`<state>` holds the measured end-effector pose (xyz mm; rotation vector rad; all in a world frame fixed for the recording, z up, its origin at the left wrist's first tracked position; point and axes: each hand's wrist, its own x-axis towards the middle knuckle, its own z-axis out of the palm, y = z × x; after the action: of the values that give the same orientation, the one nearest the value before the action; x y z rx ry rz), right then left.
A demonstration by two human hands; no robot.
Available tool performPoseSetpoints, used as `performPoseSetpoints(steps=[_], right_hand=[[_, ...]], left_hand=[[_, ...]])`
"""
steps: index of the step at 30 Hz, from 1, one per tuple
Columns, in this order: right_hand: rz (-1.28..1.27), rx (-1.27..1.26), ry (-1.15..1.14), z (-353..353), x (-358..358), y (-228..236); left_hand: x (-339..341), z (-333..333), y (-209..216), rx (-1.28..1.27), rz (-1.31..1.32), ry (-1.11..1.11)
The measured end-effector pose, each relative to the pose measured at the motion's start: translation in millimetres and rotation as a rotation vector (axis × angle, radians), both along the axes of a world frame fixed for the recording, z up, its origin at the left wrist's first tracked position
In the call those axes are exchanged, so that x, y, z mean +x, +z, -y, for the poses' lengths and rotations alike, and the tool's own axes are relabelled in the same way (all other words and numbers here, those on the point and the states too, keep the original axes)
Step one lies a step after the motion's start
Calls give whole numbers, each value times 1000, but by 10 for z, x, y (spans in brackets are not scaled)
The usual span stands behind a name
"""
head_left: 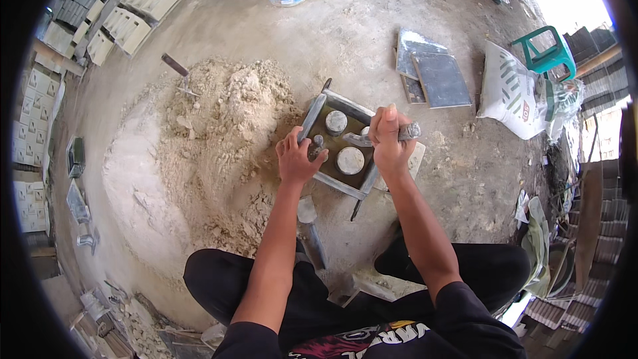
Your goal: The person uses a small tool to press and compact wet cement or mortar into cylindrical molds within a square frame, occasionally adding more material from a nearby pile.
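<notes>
On the ground [345, 40] I see a sand heap [226, 106] and, just right of it, a square mould [339, 185]. The right hand [391, 139] clenches a handled tool [410, 131] above it; the left hand [297, 156] surrounds a short post [318, 139], its grip unclear to me.

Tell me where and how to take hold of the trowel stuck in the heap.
Take the trowel by its brown handle, probably with the left hand, the nearer one, coming from above its free, far-left end. The handle sticks up clear of the heap, slim and bare, while the metal end sits down in the loose material.
</notes>
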<state>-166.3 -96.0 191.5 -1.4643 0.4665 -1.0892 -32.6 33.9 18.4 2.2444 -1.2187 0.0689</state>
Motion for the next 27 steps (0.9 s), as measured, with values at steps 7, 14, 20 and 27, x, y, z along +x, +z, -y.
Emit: performPoseSetpoints(steps=[7,14,20,27], right_hand=[[-100,183,460,453,289,-289],[-399,173,115,8,430,-528],[-199,255,2,-213,206,-785],[-135,263,3,-358,103,-820]], left_hand=[[31,42,-88,-1,66,37],[67,0,-169,-244,-146,121],[75,236,-137,-425,-550,498],[45,205,-486,-611,-530,710]])
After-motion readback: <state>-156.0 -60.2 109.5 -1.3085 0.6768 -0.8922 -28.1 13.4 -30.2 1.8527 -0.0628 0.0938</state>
